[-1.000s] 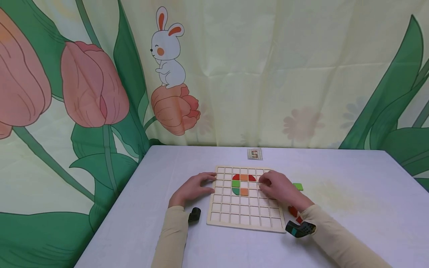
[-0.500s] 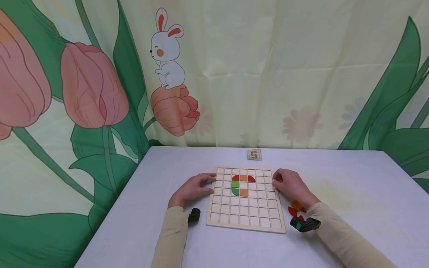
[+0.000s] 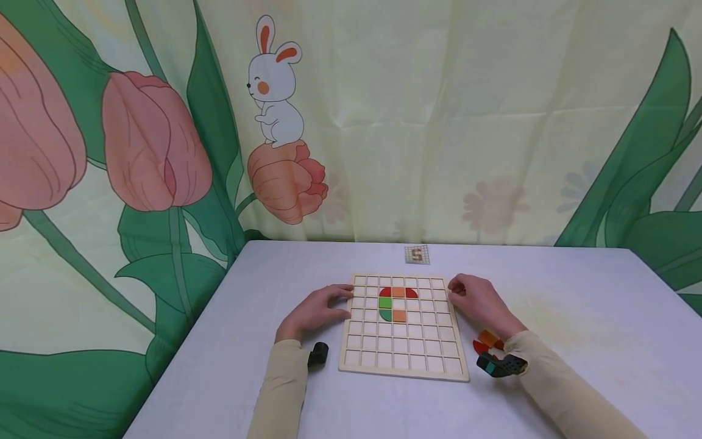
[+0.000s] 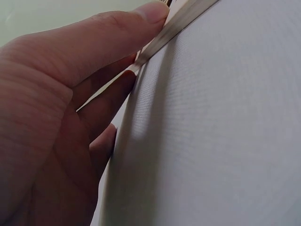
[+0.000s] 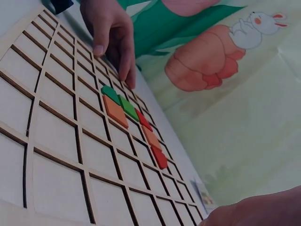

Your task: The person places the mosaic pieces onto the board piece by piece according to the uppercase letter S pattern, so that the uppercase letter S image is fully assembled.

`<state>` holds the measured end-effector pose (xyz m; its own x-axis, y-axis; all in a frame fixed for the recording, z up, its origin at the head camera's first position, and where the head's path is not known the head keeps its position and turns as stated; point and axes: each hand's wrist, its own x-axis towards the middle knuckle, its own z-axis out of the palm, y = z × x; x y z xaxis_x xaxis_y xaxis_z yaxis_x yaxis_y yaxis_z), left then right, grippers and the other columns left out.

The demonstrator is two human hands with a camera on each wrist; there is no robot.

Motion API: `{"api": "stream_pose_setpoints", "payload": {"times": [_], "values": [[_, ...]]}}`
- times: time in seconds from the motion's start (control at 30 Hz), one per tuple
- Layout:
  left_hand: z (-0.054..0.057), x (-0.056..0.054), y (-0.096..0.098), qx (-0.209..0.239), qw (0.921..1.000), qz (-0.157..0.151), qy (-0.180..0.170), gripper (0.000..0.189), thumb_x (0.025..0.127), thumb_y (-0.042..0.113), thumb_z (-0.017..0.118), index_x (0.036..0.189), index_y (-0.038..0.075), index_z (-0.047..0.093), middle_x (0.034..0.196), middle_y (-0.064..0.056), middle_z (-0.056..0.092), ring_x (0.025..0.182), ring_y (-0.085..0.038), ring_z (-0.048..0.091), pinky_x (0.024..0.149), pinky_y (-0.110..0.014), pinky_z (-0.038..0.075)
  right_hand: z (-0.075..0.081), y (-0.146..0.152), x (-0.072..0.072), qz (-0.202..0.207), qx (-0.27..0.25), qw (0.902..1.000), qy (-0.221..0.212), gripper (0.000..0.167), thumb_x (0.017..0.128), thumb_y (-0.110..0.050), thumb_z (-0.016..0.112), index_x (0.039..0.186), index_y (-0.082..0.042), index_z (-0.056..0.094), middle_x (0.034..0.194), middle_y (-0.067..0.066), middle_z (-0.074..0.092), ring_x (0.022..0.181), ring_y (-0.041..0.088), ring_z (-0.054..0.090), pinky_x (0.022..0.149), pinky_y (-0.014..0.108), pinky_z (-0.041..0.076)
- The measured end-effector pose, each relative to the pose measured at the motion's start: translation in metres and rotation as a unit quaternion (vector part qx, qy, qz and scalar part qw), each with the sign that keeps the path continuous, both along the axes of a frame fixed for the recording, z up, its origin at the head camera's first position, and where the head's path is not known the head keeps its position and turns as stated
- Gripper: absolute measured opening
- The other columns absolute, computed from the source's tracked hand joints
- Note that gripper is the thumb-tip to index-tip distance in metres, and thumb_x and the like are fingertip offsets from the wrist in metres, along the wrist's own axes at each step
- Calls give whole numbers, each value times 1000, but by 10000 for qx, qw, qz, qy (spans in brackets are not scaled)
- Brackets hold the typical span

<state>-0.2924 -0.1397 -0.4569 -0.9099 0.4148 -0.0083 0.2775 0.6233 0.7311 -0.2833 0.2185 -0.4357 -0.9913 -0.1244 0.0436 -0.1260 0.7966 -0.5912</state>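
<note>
A square wooden grid board (image 3: 406,344) lies on the table, seen in the head view. Red, orange and green tiles form a small hook shape in its upper middle, among them a light green square (image 3: 386,302) and an orange square (image 3: 399,315). My left hand (image 3: 315,311) rests at the board's left edge, thumb and fingertips touching its side. At the right edge is my right hand (image 3: 479,303), its fingers bent and the fingertips right at the wood; I cannot tell whether they pinch anything. Only a part of that hand shows low in the right wrist view.
Loose orange (image 3: 488,339) and red (image 3: 479,347) tiles lie right of the board, partly behind the right wrist camera (image 3: 500,365). A small printed pattern card (image 3: 417,254) sits at the table's far edge, before a flowered curtain (image 3: 384,122).
My right hand has drawn back from over the board to its right edge. A green tile that showed beyond that hand is now out of sight. The left hand has stayed put.
</note>
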Motion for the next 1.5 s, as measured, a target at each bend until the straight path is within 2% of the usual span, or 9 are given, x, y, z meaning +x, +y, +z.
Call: {"api": "stream_pose_setpoints", "payload": {"times": [0.1,0.33,0.7,0.93,1.07,1.27,1.5], "values": [[0,0,0,-27,10000,-54,40,45,86,21,76,128,12,64,144,6,50,138,-19,39,113,-41,33,2,10,6,-33,-39,9999,-102,25,92,-13,65,112,1,63,102,12,66,91,26,57,84,45,54],[0,-1,-1,-37,9999,-100,88,45,86,20,76,128,11,64,144,5,50,138,-20,39,113,-42,33,4,41,24,161,123,9998,-23,29,92,-17,67,115,-1,65,104,12,66,96,29,59,81,45,56],[0,0,1,-15,9999,102,-96,46,85,21,77,129,13,63,145,9,49,139,-17,38,114,-41,32,3,85,54,797,434,9959,-37,36,84,-21,76,112,-1,66,96,1,64,84,18,57,67,26,53],[0,0,2,-40,10000,33,-50,46,86,22,76,129,12,63,144,8,50,139,-18,38,114,-41,32,-5,96,71,970,257,9945,-310,41,81,-28,79,113,-5,67,97,-2,64,83,13,56,69,21,52],[-1,0,2,-49,9999,80,-91,46,86,22,76,129,13,63,144,9,49,139,-17,37,114,-41,32,-6,95,75,1032,186,9941,-284,40,81,-26,80,113,-7,67,101,-2,64,83,11,55,70,21,52],[-2,0,2,-15,10000,54,-51,46,86,21,76,129,13,63,144,9,49,139,-17,38,114,-41,32,-9,91,76,1134,189,9934,-34,31,81,-23,79,109,-13,69,96,-6,61,79,6,52,68,21,51],[-2,0,1,-34,10000,66,-34,45,85,21,76,128,14,64,144,10,50,139,-17,38,114,-41,32,-9,90,76,1112,286,9934,45,28,82,-20,78,108,-14,70,96,-7,62,80,6,52,69,21,51]]}}
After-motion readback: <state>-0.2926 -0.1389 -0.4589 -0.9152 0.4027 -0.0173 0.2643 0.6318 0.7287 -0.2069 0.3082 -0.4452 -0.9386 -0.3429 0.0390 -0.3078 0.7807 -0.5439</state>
